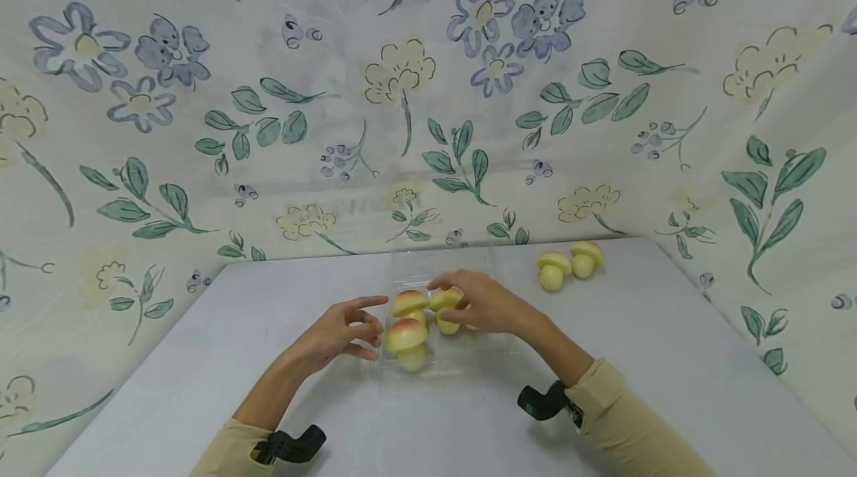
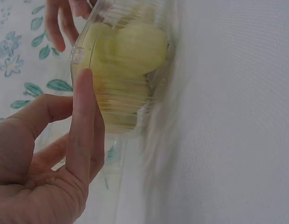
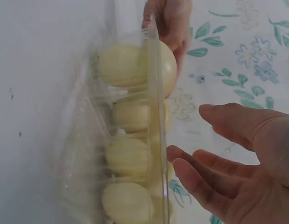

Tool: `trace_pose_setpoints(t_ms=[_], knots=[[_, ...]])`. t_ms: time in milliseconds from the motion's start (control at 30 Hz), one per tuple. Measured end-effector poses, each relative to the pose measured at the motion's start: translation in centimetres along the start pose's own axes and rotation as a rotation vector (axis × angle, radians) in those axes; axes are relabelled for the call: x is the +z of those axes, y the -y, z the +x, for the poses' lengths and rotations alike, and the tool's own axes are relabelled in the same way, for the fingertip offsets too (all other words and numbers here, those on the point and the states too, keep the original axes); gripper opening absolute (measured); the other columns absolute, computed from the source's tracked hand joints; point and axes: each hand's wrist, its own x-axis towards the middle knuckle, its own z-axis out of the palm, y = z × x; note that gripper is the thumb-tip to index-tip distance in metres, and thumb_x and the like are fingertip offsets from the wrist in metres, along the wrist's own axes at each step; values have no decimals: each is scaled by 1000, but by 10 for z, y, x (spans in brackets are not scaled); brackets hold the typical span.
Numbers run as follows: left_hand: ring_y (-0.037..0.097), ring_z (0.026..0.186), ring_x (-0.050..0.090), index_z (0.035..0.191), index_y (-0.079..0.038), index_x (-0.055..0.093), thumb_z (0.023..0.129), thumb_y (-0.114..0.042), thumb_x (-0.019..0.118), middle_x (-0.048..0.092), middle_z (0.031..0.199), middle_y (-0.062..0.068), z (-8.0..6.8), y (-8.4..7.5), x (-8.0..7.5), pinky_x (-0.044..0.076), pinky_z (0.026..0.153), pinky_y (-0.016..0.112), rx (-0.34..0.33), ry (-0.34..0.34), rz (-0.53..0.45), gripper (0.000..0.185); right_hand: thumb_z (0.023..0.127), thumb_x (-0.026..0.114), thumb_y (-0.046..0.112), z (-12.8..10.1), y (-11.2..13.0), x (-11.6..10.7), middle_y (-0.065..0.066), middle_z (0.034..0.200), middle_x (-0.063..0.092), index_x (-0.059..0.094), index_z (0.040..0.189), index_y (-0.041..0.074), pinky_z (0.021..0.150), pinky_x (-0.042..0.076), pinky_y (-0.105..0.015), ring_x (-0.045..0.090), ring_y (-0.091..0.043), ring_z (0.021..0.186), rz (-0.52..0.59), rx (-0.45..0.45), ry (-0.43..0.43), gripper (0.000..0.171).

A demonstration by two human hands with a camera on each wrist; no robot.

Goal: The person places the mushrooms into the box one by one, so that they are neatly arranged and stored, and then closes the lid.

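Note:
A clear plastic tray (image 1: 447,362) lies at the middle of the table and holds several toy mushrooms (image 1: 406,334) with yellow stems and red-tinged caps. My left hand (image 1: 341,332) is at the tray's left side, fingers nearly straight, with a fingertip against the rim (image 2: 81,51). My right hand (image 1: 485,304) hovers over the tray's right part above a mushroom (image 1: 443,300). In the right wrist view this hand (image 3: 237,154) is relaxed and holds nothing, beside the tray wall (image 3: 154,93). Pale mushrooms (image 3: 119,63) show through the plastic.
Two loose mushrooms (image 1: 552,269) (image 1: 585,257) stand at the table's back right. The tray's clear lid (image 1: 438,265) seems to lie open behind it. Floral cloth (image 1: 428,90) hangs behind and at both sides of the grey table (image 1: 636,343).

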Motion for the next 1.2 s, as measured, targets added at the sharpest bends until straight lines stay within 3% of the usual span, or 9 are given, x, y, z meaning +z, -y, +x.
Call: trace_pose_setpoints(t_ms=[433, 1200], knots=[[20, 85, 63, 151, -3, 34, 92, -8, 66, 57, 99, 10, 0, 0, 0, 64, 72, 35, 4, 5, 4, 67, 95, 65, 23, -11, -10, -20, -16, 135, 57, 53, 137, 12, 82, 60, -28, 70, -26, 101, -5, -19, -25, 46], [21, 85, 64, 151, -5, 35, 92, -9, 66, 57, 100, 10, -1, 1, 1, 64, 72, 35, 1, -2, -6, 67, 94, 67, 28, -26, -39, -45, -12, 135, 59, 55, 136, 14, 83, 60, -34, 70, -25, 101, -52, 91, -107, 46]])
